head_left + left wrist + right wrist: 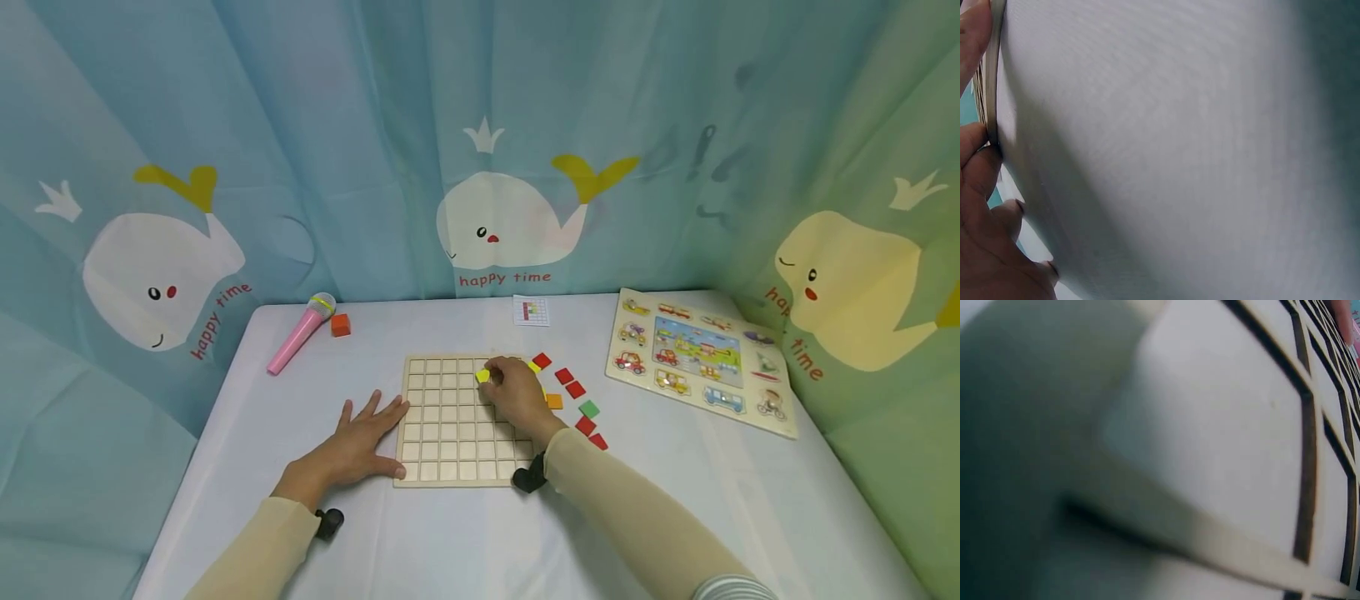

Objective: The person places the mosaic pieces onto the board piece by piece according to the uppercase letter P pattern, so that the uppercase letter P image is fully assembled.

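Observation:
A square wooden grid board (448,429) lies on the white table. My right hand (517,398) is over the upper right part of this board and pinches a yellow square tile (483,377) between thumb and fingers. At the board's left edge, my left hand (352,446) has its fingers spread, with thumb and fingertips against the rim; the left wrist view shows these fingers (979,175) along the edge. Right of the board lie loose tiles: a red tile (575,389), a green tile (589,409), an orange tile (554,402) and several others, some partly hidden by my right hand.
A pink toy microphone (300,335) and an orange cube (341,325) lie at the back left. Behind the board is a small pattern card (531,311). A wooden vehicle puzzle (701,358) lies at the back right, near the whale-print curtain (405,167).

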### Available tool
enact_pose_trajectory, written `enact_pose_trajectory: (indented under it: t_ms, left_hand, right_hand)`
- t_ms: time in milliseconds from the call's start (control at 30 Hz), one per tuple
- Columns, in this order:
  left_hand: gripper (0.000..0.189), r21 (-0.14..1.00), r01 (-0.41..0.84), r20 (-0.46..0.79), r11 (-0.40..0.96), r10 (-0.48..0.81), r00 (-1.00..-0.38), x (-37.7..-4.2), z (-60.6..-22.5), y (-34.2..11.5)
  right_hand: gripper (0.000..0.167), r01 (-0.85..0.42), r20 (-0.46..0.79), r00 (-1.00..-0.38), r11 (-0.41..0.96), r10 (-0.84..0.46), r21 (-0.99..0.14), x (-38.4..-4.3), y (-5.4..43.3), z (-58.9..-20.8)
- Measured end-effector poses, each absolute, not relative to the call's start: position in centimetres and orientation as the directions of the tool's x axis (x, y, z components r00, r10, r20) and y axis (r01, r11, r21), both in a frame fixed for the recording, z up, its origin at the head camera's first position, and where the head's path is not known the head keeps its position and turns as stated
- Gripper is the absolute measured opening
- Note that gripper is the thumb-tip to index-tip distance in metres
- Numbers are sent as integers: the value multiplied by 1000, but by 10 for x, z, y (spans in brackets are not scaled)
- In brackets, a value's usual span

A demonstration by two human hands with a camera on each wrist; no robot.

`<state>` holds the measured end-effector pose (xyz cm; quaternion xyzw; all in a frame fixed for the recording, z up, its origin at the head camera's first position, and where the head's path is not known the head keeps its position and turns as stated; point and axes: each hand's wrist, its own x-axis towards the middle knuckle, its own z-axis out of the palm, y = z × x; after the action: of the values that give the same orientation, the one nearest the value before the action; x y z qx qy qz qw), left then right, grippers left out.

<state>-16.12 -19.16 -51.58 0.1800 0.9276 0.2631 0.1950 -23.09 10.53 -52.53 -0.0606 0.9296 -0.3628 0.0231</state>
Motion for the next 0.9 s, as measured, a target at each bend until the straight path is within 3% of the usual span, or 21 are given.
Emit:
enact_pose_trajectory:
  t_ms: [900]
  left_hand:
    - [107,554,231,-268,800,434,-860,-161,-518,-192]
  right_hand:
    - [33,-136,8,-985,733,-175,-667,-233,110,-527]
